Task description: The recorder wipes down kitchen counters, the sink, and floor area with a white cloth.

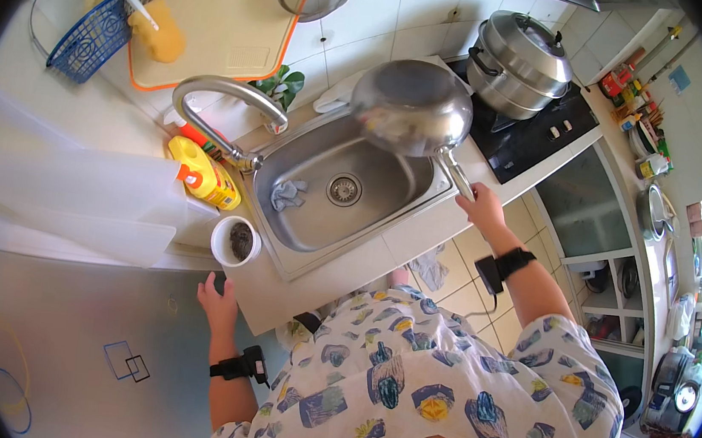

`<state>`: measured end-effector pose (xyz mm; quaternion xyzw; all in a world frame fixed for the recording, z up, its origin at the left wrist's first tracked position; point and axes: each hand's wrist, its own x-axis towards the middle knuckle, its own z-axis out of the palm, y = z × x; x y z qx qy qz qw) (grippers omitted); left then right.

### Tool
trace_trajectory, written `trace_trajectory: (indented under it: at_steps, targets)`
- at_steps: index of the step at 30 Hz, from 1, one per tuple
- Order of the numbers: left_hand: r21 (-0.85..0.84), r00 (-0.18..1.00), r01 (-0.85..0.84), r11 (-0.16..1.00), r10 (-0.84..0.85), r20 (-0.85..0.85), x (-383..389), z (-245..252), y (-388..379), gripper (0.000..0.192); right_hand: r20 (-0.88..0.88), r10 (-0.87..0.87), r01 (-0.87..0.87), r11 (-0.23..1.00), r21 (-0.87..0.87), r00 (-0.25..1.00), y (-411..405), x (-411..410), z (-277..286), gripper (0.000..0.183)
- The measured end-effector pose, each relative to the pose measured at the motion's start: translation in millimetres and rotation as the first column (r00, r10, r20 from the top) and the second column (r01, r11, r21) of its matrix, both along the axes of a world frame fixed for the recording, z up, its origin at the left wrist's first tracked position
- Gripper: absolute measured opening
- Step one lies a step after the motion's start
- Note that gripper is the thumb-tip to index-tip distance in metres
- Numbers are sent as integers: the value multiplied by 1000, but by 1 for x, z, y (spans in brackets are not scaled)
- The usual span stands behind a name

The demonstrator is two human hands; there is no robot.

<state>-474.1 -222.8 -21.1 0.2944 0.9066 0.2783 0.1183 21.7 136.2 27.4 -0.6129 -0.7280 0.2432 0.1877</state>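
Note:
My right hand [482, 210] grips the metal handle of a shiny steel pan [411, 106]. The pan is turned over, its underside showing, above the right end of a stainless-steel sink [299, 226]. Inside the basin lies a crumpled grey-blue cloth [288, 195], left of the drain strainer [344, 190]. My left hand [218, 301] is empty, fingers apart, just below a white cup [236, 242] at the counter's left corner. A dark scouring pad [241, 241] appears to sit in that cup. Both wrists wear black straps with small devices.
A curved faucet [232, 94] arches beside the sink's left end. Yellow detergent bottle [205, 171] and a small plant [281, 86] stand behind. A lidded steel steamer pot [521, 67] rests on the black hob [526, 135]. A blue basket [91, 38] and cutting board [218, 13] hang on the wall.

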Motion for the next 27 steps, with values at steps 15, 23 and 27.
trace_trajectory:
  at_steps: [15, 23, 27]
  targets:
    - [-99, 998, 41, 994, -45, -36, 74, 17, -37, 58, 198, -183, 189, 982, -10, 963, 32, 7, -92, 40]
    - [-132, 980, -68, 989, 42, -196, 139, -3, -118, 48, 237, -13, -8, 996, 88, 971, -1, -7, -106, 34]
    - [-320, 969, 64, 945, 18, 247, 197, -1, -139, 18, -88, 181, -136, 917, 376, 979, -52, 15, -57, 20]
